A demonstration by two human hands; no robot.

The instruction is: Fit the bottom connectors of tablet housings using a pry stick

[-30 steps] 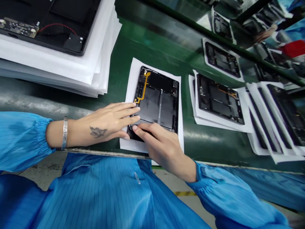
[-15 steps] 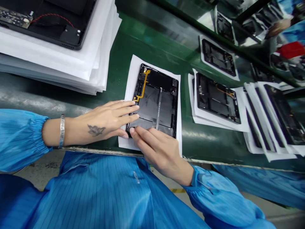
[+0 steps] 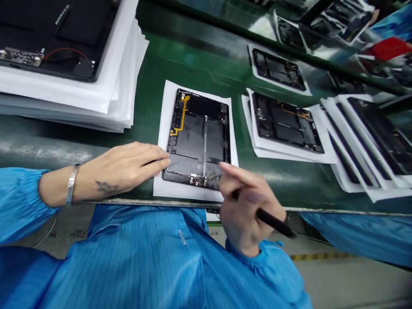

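An opened tablet (image 3: 189, 143) lies on a white sheet (image 3: 162, 128) before me, its insides facing up. It shows a yellow flex cable (image 3: 184, 113), a grey ribbon cable (image 3: 205, 141) and a small circuit board (image 3: 198, 180) along its near edge. My left hand (image 3: 128, 167) lies flat, fingers stretched together, with the fingertips at the tablet's lower left edge. My right hand (image 3: 249, 206), smeared by motion, is closed around a black pen-shaped tool (image 3: 276, 222) by the tablet's lower right corner. The tool's tip is hidden behind the fingers.
A tall stack of white sheets (image 3: 125, 98) with an open tablet housing (image 3: 74, 40) on top stands at the left. More opened tablets (image 3: 286, 122) on sheets lie to the right, beside a leaning row of tablets and sheets (image 3: 354, 146). The green bench's front edge (image 3: 128, 201) runs close to me.
My right hand has moved right, off the tablet's lower left corner, and the black tool now shows in it. My left hand has drawn back to the tablet's left edge. The view has shifted.
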